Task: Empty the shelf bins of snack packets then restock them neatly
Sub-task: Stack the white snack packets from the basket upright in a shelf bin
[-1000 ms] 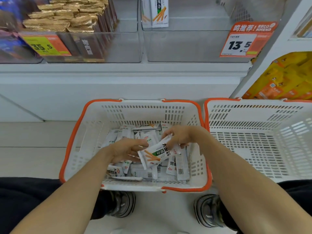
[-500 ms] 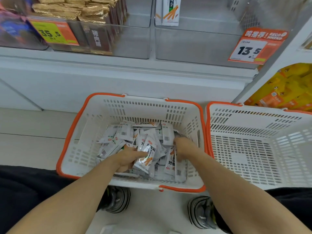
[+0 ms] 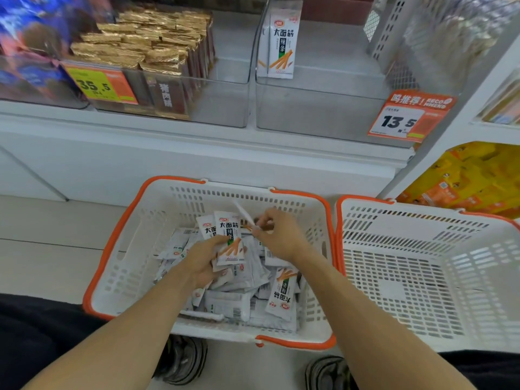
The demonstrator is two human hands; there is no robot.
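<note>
Our left hand (image 3: 203,258) grips two flat, glossy white packets (image 3: 228,238) upright, fingers curled behind them. Our right hand (image 3: 277,233) pinches another thin packet (image 3: 244,214) edge-on just beside them. Below lies a loose pile of packets (image 3: 239,291) in the slotted white plastic basket (image 3: 157,209) with an orange rim.

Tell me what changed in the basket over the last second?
The left hand now holds upright packets gathered from the pile. The right hand, which reached into the pile, has lifted and pinches another packet. Both baskets and the shelf bins stayed as they were.
</note>
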